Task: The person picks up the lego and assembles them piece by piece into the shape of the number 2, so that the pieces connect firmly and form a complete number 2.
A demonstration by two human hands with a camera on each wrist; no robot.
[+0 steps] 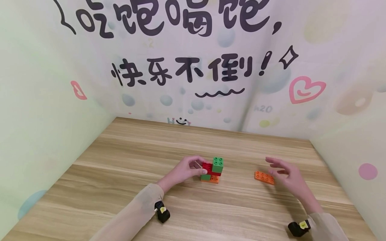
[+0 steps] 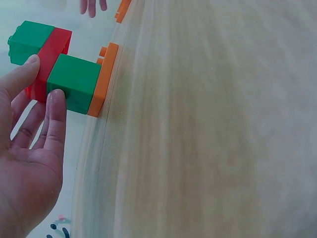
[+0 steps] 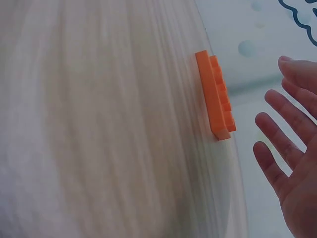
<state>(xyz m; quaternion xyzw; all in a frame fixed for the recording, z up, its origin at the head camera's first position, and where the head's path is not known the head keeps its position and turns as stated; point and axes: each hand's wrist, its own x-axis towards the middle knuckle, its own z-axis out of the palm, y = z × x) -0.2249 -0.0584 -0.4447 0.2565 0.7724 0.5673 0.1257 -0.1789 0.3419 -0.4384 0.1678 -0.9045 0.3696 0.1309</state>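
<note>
- Left hand (image 1: 188, 168) pinches the stack (image 1: 214, 170) at its red brick (image 1: 215, 173).
- Stack stands on the table (image 1: 238, 204): orange base (image 2: 104, 82) below, then lower green brick (image 2: 74, 83), red brick, upper green brick (image 1: 217, 164).
- Right hand (image 1: 288, 176), fingers spread, is just beside the orange plate (image 1: 263, 177), which lies on the table.

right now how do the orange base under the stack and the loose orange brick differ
The orange base has a green brick on top; the loose orange brick carries nothing. The left hand holds the stack above the base, whereas the loose brick is ungripped, the right hand close by. Both are flat, orange and studded.
</note>
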